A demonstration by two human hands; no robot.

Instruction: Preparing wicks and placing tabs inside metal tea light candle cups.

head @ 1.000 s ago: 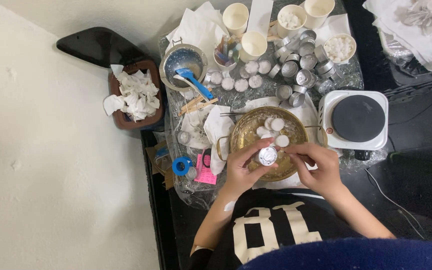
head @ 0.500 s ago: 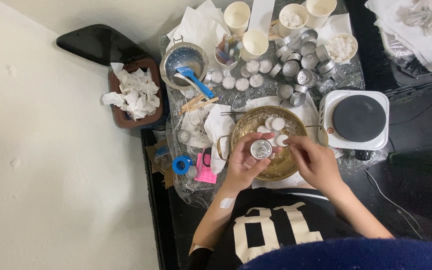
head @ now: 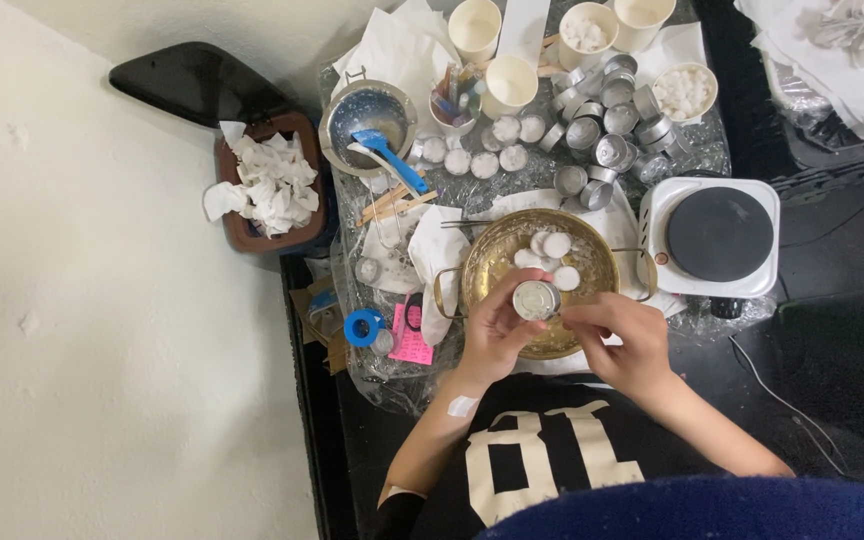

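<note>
Head view, read from the left: a brown box of crumpled white tissues (head: 270,185) sits at the worktop (head: 392,375) edge, well apart from the work. Next comes a metal bowl (head: 364,112) with a blue spatula (head: 392,160) resting in it, then a blue tape roll (head: 362,327) beside a pink note. At centre, the left hand (head: 492,335) holds a small round metal cup (head: 536,299) over the near side of the brass pan (head: 497,262), fingers curled narrowly around its wall. The right hand (head: 620,335) meets it from the other side, fingertips pinched at the cup's rim; what they pinch is too small to tell. Judgement: the cup is best kept level and above the pan, so anything dropped lands among the white discs (head: 549,255) there, with the left grip steady while the right works. Empty metal cups (head: 607,120) and a hotplate (head: 717,235) stand to the right.
</note>
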